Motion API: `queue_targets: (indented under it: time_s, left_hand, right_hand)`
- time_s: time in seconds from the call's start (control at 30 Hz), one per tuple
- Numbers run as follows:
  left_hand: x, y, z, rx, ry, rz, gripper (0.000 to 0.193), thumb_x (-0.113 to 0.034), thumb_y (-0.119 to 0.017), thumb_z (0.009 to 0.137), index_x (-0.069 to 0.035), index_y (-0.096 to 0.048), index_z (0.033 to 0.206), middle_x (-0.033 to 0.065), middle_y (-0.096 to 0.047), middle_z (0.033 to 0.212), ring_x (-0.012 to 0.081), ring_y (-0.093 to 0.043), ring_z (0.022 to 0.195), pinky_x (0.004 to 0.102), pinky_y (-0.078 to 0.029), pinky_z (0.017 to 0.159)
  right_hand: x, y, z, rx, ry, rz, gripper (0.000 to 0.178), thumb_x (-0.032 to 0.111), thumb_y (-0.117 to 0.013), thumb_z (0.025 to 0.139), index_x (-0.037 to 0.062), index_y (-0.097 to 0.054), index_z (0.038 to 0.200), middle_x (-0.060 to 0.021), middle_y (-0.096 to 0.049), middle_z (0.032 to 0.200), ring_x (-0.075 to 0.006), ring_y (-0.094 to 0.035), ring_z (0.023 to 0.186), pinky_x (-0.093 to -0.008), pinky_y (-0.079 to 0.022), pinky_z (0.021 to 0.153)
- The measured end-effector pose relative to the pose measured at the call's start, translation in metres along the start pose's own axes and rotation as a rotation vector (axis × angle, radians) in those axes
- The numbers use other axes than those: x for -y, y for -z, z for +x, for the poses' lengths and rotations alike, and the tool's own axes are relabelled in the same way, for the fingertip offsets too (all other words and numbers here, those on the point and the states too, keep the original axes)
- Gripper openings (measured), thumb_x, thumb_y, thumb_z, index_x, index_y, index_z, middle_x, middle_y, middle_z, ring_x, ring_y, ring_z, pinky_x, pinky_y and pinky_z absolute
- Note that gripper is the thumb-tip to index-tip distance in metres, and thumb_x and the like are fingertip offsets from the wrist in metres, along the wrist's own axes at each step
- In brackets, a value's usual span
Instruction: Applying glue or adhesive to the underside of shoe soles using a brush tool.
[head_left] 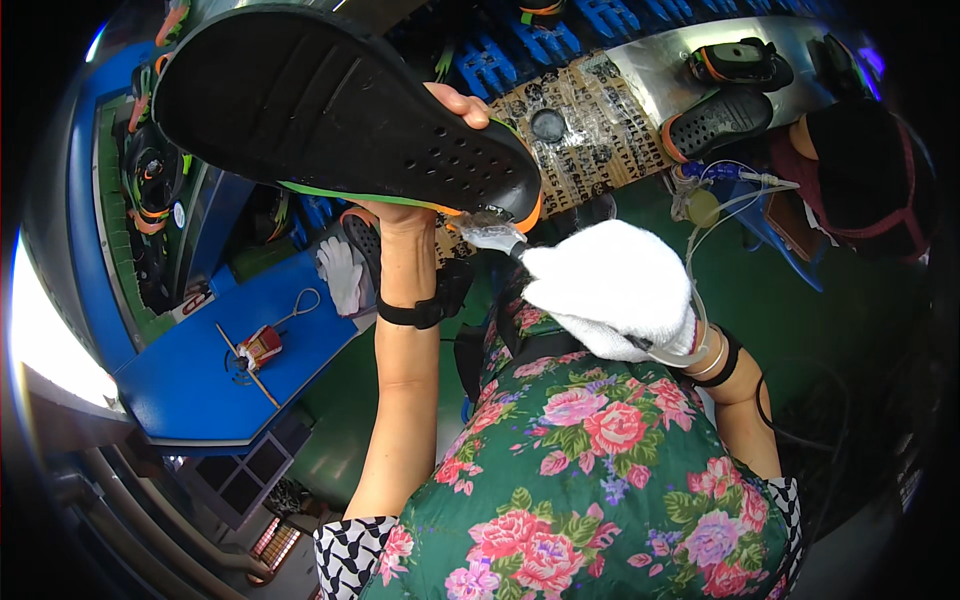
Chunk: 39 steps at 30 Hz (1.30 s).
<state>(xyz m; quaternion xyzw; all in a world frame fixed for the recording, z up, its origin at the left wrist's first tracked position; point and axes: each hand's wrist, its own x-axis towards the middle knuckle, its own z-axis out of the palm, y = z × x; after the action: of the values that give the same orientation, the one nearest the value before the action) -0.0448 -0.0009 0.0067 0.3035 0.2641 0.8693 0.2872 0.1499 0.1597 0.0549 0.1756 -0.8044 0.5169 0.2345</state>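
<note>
My left hand grips a black shoe around its heel half and holds it raised with the bottom toward me. Rows of small holes dot the heel part of that bottom, and green and orange trim runs along its edge. My right hand, covered by a white knitted glove, closes on a brush with a dark handle. The brush's wet-looking bristles touch the heel edge of the shoe. A clear tube runs along the gloved hand; the fingers inside the glove do not show singly.
Behind the shoe lies a taped, printed bench surface bearing a dark round piece. More shoes sit on metal at right, near another person. A blue table at left holds a red container; white gloves lie nearby.
</note>
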Motion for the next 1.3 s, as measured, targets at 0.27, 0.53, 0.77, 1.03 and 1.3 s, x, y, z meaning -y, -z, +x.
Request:
queue_targets:
  time_s: [0.27,0.53,0.77,1.03,1.3]
  left_hand:
    - [0.001,-0.001,-0.003,-0.002,0.013,0.027,0.107,-0.088,-0.041,0.080,0.011,-0.058,0.115,0.0226,-0.066,0.105,0.0339,-0.064,0.101,0.0436,-0.052,0.091]
    - [-0.001,-0.002,-0.002,0.024,-0.024,0.043,0.104,-0.085,-0.037,0.083,0.012,-0.058,0.115,0.0245,-0.066,0.105,0.0356,-0.064,0.101,0.0439,-0.051,0.092]
    - [0.001,-0.008,-0.008,-0.028,-0.002,-0.006,0.102,-0.083,-0.033,0.085,0.012,-0.057,0.114,0.0254,-0.067,0.102,0.0358,-0.064,0.100,0.0430,-0.051,0.091]
    - [-0.003,-0.007,-0.005,-0.026,-0.024,-0.011,0.099,-0.081,-0.032,0.087,0.012,-0.058,0.109,0.0252,-0.067,0.098,0.0350,-0.064,0.098,0.0422,-0.050,0.089]
    - [0.001,-0.008,-0.007,-0.010,0.077,-0.028,0.104,-0.087,-0.029,0.085,0.011,-0.059,0.109,0.0241,-0.067,0.099,0.0335,-0.064,0.097,0.0408,-0.050,0.089]
  right_hand:
    - [0.006,0.002,0.002,0.022,0.041,-0.034,0.031,0.004,-0.076,0.079,0.0101,-0.076,0.109,-0.0099,-0.075,0.108,-0.0252,-0.071,0.088,-0.0362,-0.057,0.076]
    - [0.005,0.003,-0.005,0.047,0.055,-0.062,0.034,0.005,-0.076,0.078,0.0085,-0.074,0.112,-0.0121,-0.074,0.109,-0.0269,-0.070,0.087,-0.0371,-0.058,0.075]
    - [0.009,-0.004,-0.004,0.056,0.073,0.008,0.035,0.006,-0.075,0.078,0.0089,-0.074,0.113,-0.0124,-0.074,0.110,-0.0274,-0.071,0.090,-0.0376,-0.058,0.075]
    - [0.005,0.009,-0.004,0.051,0.019,-0.070,0.034,0.005,-0.078,0.078,0.0093,-0.075,0.111,-0.0109,-0.074,0.109,-0.0262,-0.070,0.086,-0.0360,-0.056,0.073]
    - [0.005,0.008,0.005,-0.030,-0.213,0.251,0.022,-0.001,-0.081,0.071,0.0048,-0.077,0.091,-0.0124,-0.076,0.093,-0.0237,-0.071,0.075,-0.0339,-0.056,0.069]
